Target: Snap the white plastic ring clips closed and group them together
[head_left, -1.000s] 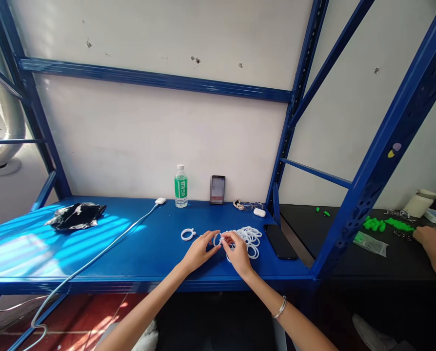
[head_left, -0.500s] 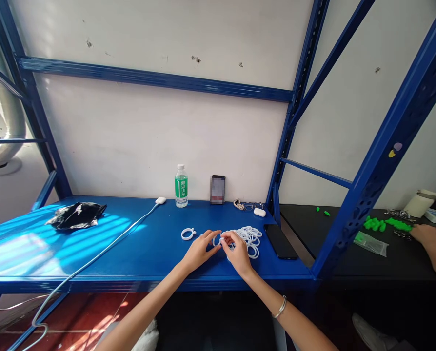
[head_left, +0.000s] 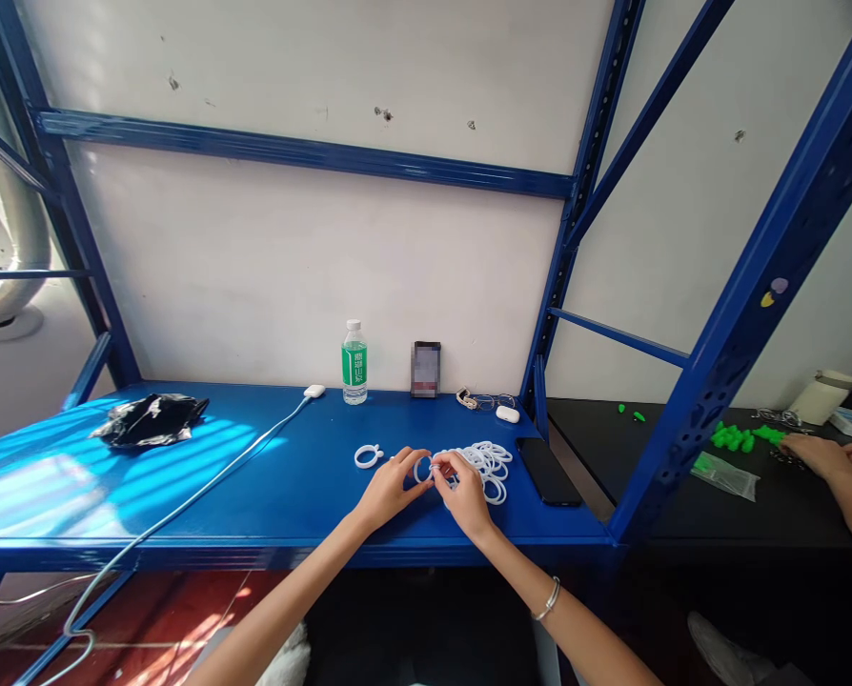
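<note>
My left hand [head_left: 387,487] and my right hand [head_left: 467,493] meet over the blue shelf [head_left: 254,476], both pinching one white plastic ring [head_left: 426,468] between their fingertips. Just behind my right hand lies a pile of white rings [head_left: 488,460]. A single white ring with a tab [head_left: 368,456] lies apart on the shelf, to the left of my left hand. A bracelet is on my right wrist.
A water bottle [head_left: 354,364], a small dark device [head_left: 426,369], earbud case [head_left: 507,414] and glasses stand at the back. A black phone [head_left: 547,471] lies right of the pile. A white cable [head_left: 204,491] and black bag [head_left: 149,421] are left. Another person's hands [head_left: 822,455] work among green parts [head_left: 744,438].
My fingers have shifted slightly on the ring, which sits a little higher and further left. The other person's hand has moved a little to the left.
</note>
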`<state>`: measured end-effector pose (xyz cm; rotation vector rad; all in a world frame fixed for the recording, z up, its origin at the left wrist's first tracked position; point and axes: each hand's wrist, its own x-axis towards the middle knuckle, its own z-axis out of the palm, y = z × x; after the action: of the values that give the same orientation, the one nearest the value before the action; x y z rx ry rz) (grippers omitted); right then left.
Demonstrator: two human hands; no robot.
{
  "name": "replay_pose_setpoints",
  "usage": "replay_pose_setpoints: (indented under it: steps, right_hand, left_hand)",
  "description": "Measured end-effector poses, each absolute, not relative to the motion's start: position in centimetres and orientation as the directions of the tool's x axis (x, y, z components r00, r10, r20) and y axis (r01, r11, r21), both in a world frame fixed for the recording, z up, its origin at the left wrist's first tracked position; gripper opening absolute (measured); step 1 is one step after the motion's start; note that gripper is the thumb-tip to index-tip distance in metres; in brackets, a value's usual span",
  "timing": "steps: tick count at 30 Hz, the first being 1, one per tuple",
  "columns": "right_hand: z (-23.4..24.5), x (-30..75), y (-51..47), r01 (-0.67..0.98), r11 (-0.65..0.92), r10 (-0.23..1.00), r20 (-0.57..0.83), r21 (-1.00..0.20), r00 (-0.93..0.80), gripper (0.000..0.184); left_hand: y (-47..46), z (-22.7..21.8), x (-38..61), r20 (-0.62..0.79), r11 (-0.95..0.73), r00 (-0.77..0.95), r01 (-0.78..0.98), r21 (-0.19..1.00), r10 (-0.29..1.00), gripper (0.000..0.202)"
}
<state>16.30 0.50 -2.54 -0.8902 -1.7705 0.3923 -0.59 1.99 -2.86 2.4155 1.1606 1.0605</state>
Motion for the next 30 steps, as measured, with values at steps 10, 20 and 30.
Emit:
replay_pose_setpoints:
  steps: [10,20,30]
  right_hand:
    - [-2.47,16.30,0.53,0.392,0.671,0.724,0.669,-0.629,-0.166,0.015]
    - [-2.34,16.31,0.40,0.389,0.681,0.715,0.678,-0.621,-0.171,0.013]
    - [-2.35,16.26,0.41,0.387,0.676,0.716,0.684,-0.627,-0.142,0.018]
  left_hand:
    - [2.05,-2.97,-0.61,0.498,-0.634,0.402,0.585,0.505,0.768,0.034]
    - [1.86,-2.70,-0.55,0.483,-0.623,0.401,0.586,0.519,0.779,0.034]
    - [1.66,-2.57,-0.48,0.499,-0.656,0.429,0.549,0.518,0.753,0.040]
